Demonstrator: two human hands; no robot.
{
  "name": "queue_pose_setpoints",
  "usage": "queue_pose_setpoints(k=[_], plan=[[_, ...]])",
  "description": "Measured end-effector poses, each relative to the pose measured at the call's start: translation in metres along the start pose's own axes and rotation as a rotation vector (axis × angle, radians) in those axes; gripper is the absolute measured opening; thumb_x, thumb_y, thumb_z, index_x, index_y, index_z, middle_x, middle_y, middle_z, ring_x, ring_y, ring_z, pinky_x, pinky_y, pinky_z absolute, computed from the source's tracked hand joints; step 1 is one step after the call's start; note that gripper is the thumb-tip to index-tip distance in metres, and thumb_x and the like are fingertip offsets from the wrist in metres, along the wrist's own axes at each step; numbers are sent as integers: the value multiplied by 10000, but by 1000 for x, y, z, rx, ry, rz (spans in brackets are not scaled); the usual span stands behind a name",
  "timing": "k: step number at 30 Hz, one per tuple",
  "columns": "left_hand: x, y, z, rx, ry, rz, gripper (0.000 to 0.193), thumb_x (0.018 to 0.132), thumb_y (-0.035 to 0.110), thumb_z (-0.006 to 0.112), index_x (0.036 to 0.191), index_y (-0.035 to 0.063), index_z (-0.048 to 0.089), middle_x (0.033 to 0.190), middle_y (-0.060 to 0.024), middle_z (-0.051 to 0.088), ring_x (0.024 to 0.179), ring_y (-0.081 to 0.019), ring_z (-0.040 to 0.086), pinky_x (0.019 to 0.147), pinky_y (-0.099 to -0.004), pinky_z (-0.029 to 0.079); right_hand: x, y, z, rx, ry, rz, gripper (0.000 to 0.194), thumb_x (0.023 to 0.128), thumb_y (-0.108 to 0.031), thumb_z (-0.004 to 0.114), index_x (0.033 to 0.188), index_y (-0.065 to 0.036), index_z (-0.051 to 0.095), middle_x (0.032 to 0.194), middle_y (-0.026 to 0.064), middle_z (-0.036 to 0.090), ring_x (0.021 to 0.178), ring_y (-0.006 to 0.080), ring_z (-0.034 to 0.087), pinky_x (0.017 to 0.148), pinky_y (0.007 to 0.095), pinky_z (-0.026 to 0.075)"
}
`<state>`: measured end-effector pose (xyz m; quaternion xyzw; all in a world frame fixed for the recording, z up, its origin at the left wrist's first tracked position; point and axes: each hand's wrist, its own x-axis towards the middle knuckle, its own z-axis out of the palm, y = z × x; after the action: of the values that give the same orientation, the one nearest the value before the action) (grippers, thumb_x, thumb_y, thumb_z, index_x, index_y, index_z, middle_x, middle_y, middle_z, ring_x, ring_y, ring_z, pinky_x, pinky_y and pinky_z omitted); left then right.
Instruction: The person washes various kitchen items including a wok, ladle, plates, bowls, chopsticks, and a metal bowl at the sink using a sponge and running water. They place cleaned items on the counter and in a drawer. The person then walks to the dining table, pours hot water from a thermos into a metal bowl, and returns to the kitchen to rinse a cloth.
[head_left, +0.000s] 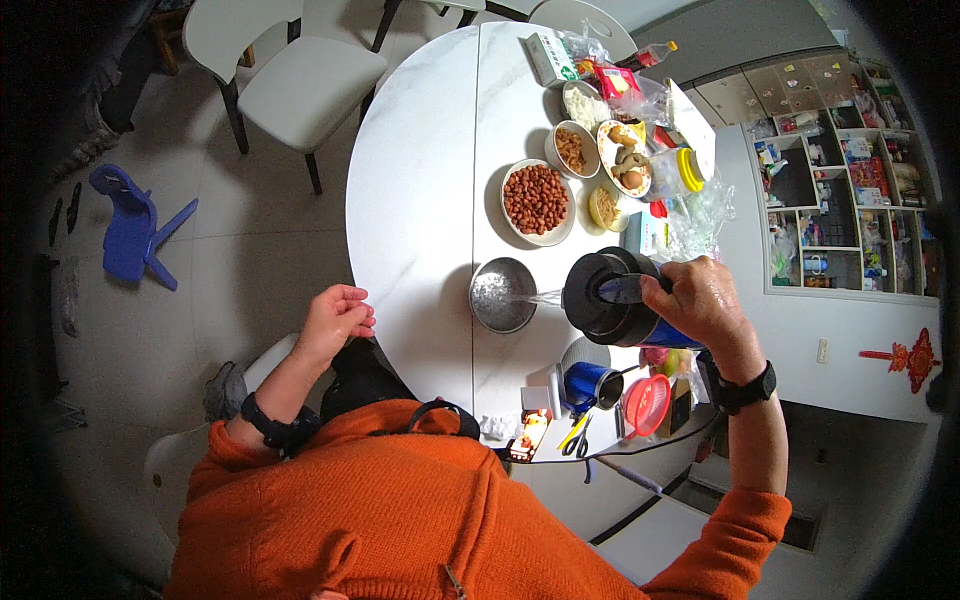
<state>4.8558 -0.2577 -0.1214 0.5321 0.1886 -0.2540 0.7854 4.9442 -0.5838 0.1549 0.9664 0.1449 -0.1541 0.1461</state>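
Note:
My right hand (694, 300) grips the handle of a blue and black thermos jug (611, 296), its thumb on the lid's lever. The jug is tipped, and water streams from its spout into a round metal bowl (504, 295) on the white table. My left hand (341, 321) is held off the table's left edge with bent fingers and nothing in them. Above the metal bowl stands a bowl of red-skinned peanuts (536, 202), and beyond it a bowl of brown shredded food (571, 150). A small yellowish bowl (606, 208) sits to the right of the peanuts.
The round white marble-look table (420, 150) also bears a plate with ginger and an egg (624, 159), a yellow-lidded jar (675, 172) and packages. Nearer me are a blue mug (589, 385), a red plastic basket (647, 405), scissors (576, 444) and a phone (531, 435). Chairs (300, 97) stand at the upper left.

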Motion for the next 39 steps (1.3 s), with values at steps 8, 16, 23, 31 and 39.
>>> queue_pose_setpoints(k=[8,16,23,31,39], plan=[[-3,-5,7,16,-70,-20,223,827,-9,497,1045,-43,466,818,-103,566,716,-168,592,636,-284,536,3,-5,-6,-16,-8,3,410,771,-394,535,608,-27,619,470,144,511,453,301,548,469,372,448],[-3,-10,10,-35,-35,-19,198,836,6,499,1022,-53,472,786,-103,573,661,-154,588,610,-283,534,5,-15,-14,-48,-64,35,443,769,-433,530,609,-30,622,493,149,532,479,305,562,483,374,458],[-3,-11,11,-21,-51,-10,196,837,10,498,1021,-51,475,781,-105,577,673,-156,596,609,-281,531,6,-18,-20,-56,-68,1,440,776,-427,534,611,-28,621,494,147,530,471,305,553,473,380,451],[-1,-10,11,41,-49,-31,199,859,49,497,1028,-54,475,801,-112,582,678,-164,604,605,-274,524,11,-27,-27,-62,-90,-2,461,804,-429,507,599,-32,617,470,127,515,439,281,538,443,366,432],[-1,-10,11,-12,-83,-20,205,867,63,493,1036,-51,470,808,-118,582,696,-172,611,607,-281,527,16,-32,-32,-77,-94,-17,478,816,-433,487,593,-30,616,461,117,507,428,260,533,434,353,427]])
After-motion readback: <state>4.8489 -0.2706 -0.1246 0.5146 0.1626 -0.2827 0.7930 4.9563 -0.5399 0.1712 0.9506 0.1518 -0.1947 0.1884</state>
